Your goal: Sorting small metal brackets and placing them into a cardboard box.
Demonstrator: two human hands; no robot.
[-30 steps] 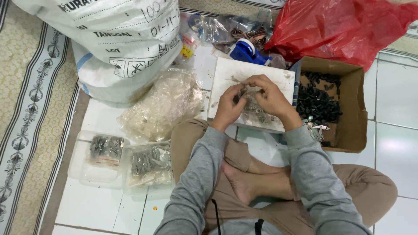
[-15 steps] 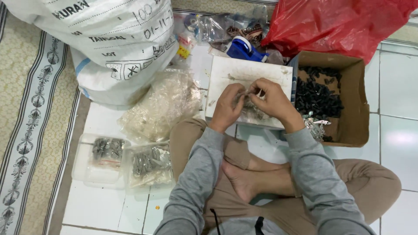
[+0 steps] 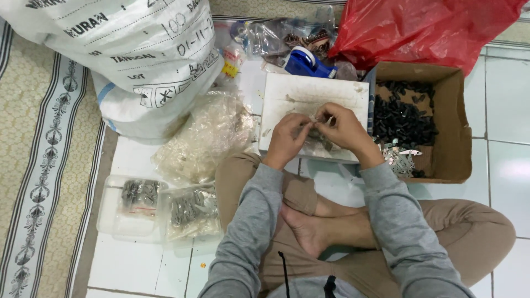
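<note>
both hands meet over a white board (image 3: 309, 96) on the floor, just past the crossed legs. left hand (image 3: 287, 140) and right hand (image 3: 345, 129) have fingers pinched on a small clear bag (image 3: 319, 122) held between them; what's inside is too small to tell. cardboard box (image 3: 447, 160) w/ small black parts sits just right of the board, red plastic bag (image 3: 419, 27) behind it. blue tape dispenser (image 3: 306, 63) at the board's far edge. big white sack (image 3: 127, 60) far left, clear trays (image 3: 110, 215) w/ filled packets near the left knee.

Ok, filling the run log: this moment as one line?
left hand: pinching small part | right hand: pinching same part | over white board | cardboard box beside
</note>
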